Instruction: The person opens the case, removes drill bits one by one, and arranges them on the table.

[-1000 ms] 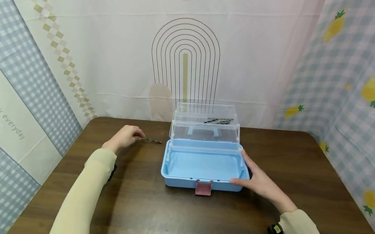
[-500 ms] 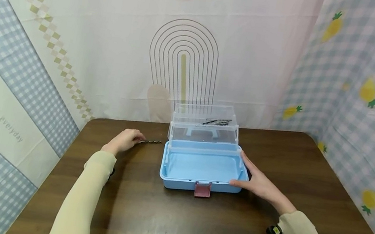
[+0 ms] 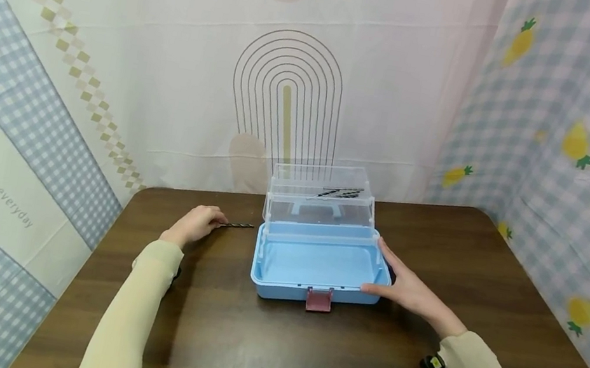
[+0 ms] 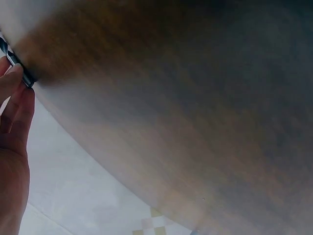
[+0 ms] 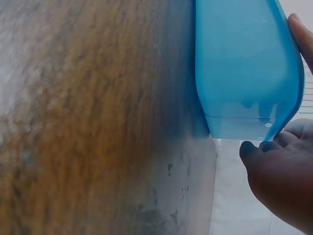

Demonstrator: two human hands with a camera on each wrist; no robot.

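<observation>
My left hand [image 3: 199,223] is left of the box and pinches a drill bit [image 3: 238,225] by one end. Its fluted part points right, toward the box. In the left wrist view, thumb and fingertips hold the smooth shank of the drill bit [image 4: 27,77]. A light blue storage box [image 3: 324,264] stands with its clear lid raised and a bare bottom. My right hand [image 3: 410,290] grips the box's right side, thumb on the front rim and fingers at the far right. The right wrist view shows this hand [image 5: 283,171] at the blue wall [image 5: 244,63].
Several more drill bits [image 3: 341,192] lie in a clear upper tray [image 3: 319,212] of the box. A pink latch [image 3: 319,300] hangs at its front. Brown wood makes up the tabletop [image 3: 246,344], and patterned cloth [image 3: 198,66] hangs behind it.
The head view has shifted slightly. Both hands stay nearly where they were, the left still on the drill bit and the right still at the box.
</observation>
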